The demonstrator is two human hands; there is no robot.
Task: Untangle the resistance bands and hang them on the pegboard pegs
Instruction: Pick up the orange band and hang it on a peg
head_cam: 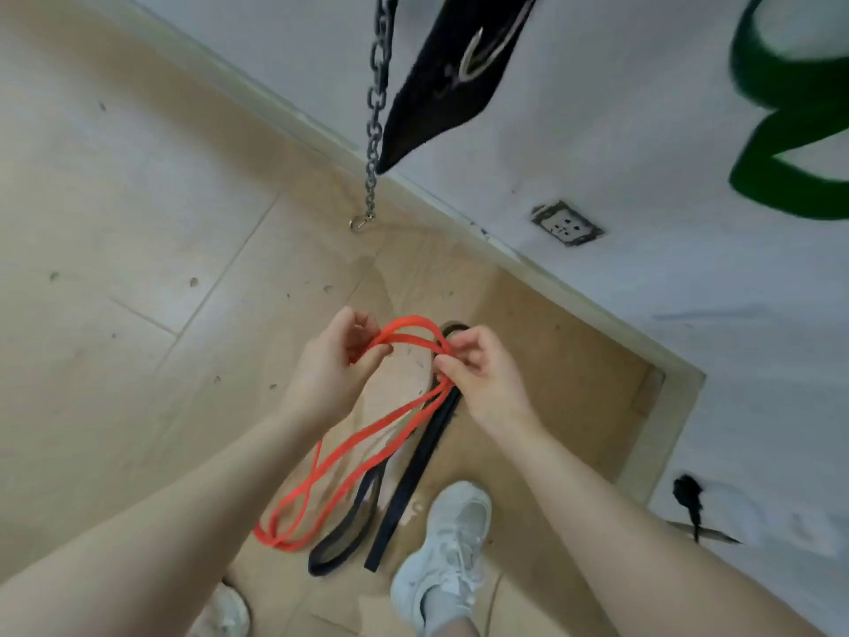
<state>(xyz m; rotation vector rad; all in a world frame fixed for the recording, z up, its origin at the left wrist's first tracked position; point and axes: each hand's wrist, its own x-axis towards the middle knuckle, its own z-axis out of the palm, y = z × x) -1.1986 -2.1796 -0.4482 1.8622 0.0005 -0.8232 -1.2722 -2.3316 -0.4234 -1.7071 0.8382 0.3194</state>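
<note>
your left hand pinches the red band and your right hand pinches it where it crosses the black band, so the loop between your hands stays open for untangling. both bands hang below your hands, near the floor.

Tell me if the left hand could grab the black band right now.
Probably not yet: the left hand is busy pinching the red band, and the black band hangs under the right hand, on the far side of the red loops.
</note>
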